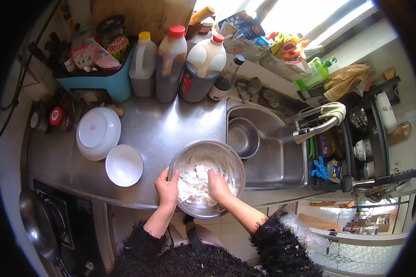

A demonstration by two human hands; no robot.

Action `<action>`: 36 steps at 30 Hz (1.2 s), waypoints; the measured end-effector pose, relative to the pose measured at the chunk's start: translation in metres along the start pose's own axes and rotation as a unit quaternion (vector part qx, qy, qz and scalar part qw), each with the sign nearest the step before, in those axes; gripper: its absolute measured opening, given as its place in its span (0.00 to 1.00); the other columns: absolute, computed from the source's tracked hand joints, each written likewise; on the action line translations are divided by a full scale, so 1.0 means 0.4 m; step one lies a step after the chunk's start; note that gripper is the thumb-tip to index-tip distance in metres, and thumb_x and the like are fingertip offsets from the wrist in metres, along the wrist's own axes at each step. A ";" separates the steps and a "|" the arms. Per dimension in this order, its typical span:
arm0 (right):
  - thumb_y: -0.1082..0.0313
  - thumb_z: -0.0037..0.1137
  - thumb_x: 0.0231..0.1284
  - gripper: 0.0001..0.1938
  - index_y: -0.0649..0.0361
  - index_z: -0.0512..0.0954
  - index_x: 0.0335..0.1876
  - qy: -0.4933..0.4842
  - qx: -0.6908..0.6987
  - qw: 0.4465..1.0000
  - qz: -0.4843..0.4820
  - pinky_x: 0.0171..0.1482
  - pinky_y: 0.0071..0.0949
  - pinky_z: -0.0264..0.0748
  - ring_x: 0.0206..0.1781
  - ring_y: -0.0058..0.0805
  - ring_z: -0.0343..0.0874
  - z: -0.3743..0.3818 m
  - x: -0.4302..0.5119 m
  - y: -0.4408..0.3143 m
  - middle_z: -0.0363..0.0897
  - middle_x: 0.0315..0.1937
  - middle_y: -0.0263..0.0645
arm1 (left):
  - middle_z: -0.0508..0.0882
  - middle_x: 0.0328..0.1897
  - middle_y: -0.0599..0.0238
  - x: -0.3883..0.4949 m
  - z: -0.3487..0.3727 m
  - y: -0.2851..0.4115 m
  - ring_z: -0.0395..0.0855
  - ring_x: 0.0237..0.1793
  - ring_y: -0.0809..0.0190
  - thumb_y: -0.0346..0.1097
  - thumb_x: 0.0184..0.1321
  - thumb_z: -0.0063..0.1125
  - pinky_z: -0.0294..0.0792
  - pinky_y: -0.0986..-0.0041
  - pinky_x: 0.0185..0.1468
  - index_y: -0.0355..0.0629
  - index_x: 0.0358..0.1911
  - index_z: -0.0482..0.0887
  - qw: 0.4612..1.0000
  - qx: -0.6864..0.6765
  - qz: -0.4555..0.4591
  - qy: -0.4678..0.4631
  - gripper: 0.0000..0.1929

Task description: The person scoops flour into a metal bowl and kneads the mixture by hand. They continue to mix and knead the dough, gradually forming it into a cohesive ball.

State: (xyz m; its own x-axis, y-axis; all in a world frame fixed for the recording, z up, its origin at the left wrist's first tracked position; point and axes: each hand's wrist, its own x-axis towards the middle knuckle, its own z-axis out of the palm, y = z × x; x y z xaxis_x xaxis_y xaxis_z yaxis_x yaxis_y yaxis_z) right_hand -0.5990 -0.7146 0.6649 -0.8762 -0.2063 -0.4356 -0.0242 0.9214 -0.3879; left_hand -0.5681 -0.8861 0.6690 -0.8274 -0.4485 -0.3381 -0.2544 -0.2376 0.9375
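A large stainless steel mixing bowl point(239, 173) stands at the counter's front edge, partly overhanging it, beside the sink. Inside lies a floury, shaggy white dough point(194, 181), with flour smeared on the wall. My left hand point(168, 185) grips the left rim, its thumb over the edge. My right hand point(217, 184) is in the bowl with its fingers in the dough; the fingertips are hidden, so what they hold cannot be told. To the left are an empty white bowl point(124, 165) and an upturned white dish point(98, 133).
The steel sink point(280, 152) on the right holds a steel pot point(243, 137) under the faucet point(313, 130). Large sauce jugs point(201, 83) and a glass bottle point(223, 83) line the back of the counter point(152, 124). A wok point(38, 225) sits on the stove at lower left.
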 end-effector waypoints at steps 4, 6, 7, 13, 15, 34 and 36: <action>0.79 0.45 0.51 0.09 0.65 0.71 0.40 -0.011 -0.010 0.999 -0.032 0.45 0.45 0.75 0.44 0.56 0.76 -0.025 0.025 -0.011 0.73 0.42 0.58 | 0.84 0.36 0.67 -0.001 0.001 0.000 0.76 0.36 0.72 0.25 0.58 0.57 0.69 0.78 0.44 0.31 0.45 0.80 1.000 -0.025 0.005 -0.002 0.12; 0.77 0.45 0.53 0.08 0.65 0.72 0.39 -0.029 -0.050 0.998 -0.015 0.44 0.47 0.75 0.47 0.56 0.75 -0.061 0.030 -0.027 0.72 0.44 0.56 | 0.84 0.36 0.67 -0.001 0.001 0.000 0.76 0.36 0.72 0.25 0.58 0.57 0.69 0.78 0.44 0.31 0.44 0.81 1.000 -0.010 0.003 0.002 0.11; 0.76 0.44 0.54 0.08 0.65 0.72 0.39 -0.012 -0.071 0.997 -0.020 0.44 0.47 0.75 0.48 0.56 0.74 -0.079 0.026 -0.040 0.72 0.46 0.55 | 0.84 0.35 0.67 -0.002 -0.001 -0.001 0.76 0.36 0.72 0.25 0.58 0.57 0.68 0.78 0.44 0.31 0.44 0.81 1.000 -0.022 0.015 -0.003 0.11; 0.71 0.60 0.47 0.19 0.63 0.71 0.47 -0.055 -0.092 0.994 -0.031 0.47 0.48 0.75 0.52 0.53 0.72 -0.154 -0.010 -0.113 0.69 0.48 0.54 | 0.83 0.32 0.70 0.002 0.008 -0.013 0.75 0.33 0.74 0.26 0.58 0.58 0.68 0.79 0.41 0.31 0.42 0.81 0.999 -0.020 0.026 0.000 0.10; 0.69 0.67 0.35 0.30 0.66 0.66 0.48 -0.039 -0.043 0.996 -0.073 0.49 0.44 0.74 0.50 0.56 0.72 -0.142 -0.016 -0.126 0.67 0.45 0.58 | 0.82 0.32 0.71 0.004 0.013 -0.013 0.74 0.32 0.74 0.26 0.58 0.58 0.67 0.80 0.40 0.31 0.42 0.81 1.000 0.007 0.017 0.016 0.09; 0.64 0.55 0.44 0.14 0.51 0.75 0.40 0.164 -0.107 0.972 -0.127 0.40 0.44 0.71 0.47 0.41 0.69 0.041 0.069 -0.128 0.71 0.39 0.39 | 0.83 0.42 0.61 0.001 0.009 0.010 0.78 0.43 0.67 0.25 0.57 0.57 0.68 0.75 0.51 0.31 0.44 0.80 0.999 0.053 0.000 0.003 0.11; 0.63 0.55 0.43 0.11 0.50 0.76 0.37 0.161 -0.113 0.972 -0.130 0.38 0.43 0.70 0.45 0.39 0.70 0.041 0.085 -0.129 0.72 0.37 0.37 | 0.83 0.43 0.60 0.000 0.007 0.014 0.79 0.44 0.66 0.26 0.57 0.57 0.68 0.74 0.52 0.31 0.44 0.80 0.998 0.066 0.003 -0.001 0.12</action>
State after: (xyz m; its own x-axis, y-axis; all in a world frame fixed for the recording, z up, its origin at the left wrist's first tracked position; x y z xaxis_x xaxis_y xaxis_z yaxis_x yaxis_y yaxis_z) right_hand -0.6196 -0.7745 0.6567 -0.9305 -0.3621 -0.0549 -0.3387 0.9078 -0.2474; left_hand -0.5710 -0.8850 0.6746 -0.8303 -0.4471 -0.3327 -0.3136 -0.1188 0.9421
